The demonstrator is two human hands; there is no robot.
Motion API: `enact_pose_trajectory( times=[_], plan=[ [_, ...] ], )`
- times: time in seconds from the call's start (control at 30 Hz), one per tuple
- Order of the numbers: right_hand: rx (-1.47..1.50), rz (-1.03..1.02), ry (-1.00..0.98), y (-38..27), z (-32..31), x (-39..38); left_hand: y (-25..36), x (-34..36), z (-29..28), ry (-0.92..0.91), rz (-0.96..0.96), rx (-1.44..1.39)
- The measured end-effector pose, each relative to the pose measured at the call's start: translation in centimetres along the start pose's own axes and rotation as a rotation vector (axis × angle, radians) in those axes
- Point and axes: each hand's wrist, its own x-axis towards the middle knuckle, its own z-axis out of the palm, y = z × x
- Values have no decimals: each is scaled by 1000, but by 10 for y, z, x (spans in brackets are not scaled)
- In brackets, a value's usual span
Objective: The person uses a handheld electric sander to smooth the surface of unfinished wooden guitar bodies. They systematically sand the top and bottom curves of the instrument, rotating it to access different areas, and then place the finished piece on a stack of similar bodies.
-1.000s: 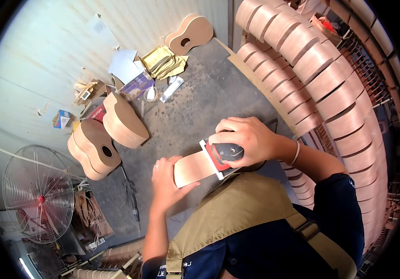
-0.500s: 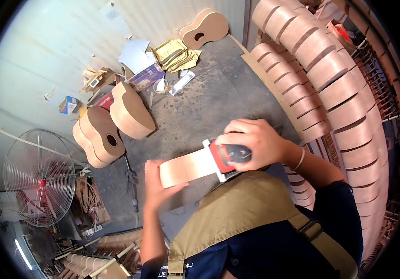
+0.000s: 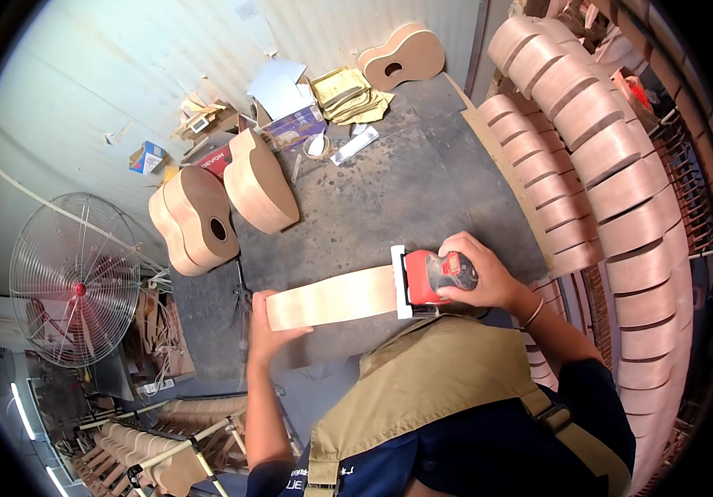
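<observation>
My right hand is wrapped over a red and black electric sander, whose pale pad lies flat on wood. Under it is a small guitar body, standing on edge with its long pale side facing up. At the left end of that side, my left hand grips the body, thumb along the near edge and fingers around the end. The sander covers the right end of the side, and the body's lower part is hidden from above.
Two small guitar bodies stand at the dark bench's left, another at its back. Yellow sandpaper sheets and a tape roll lie behind. A caged fan is left; stacked bodies rise right.
The sander in my right hand has shifted right along the wood, uncovering more of the side. My left hand still grips the other end. The whole view has shifted slightly.
</observation>
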Motion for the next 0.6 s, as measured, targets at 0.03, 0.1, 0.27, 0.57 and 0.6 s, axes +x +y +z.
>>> enact_pose_trajectory(
  times=[0.03,0.1,0.27,0.57,0.6],
  plan=[
    [-41,7,-6,-7,-6,4,12,3,2,-8,27,55],
    [-136,-51,-26,-25,-19,22,43,14,9,-24,104,162],
    [-336,-178,-209,-80,-14,85,129,35,42,-77,224,422],
    [47,4,-58,-8,3,32,-11,7,-3,12,81,97],
    [116,87,-42,9,16,15,-26,-1,-5,22,67,89]
  ],
)
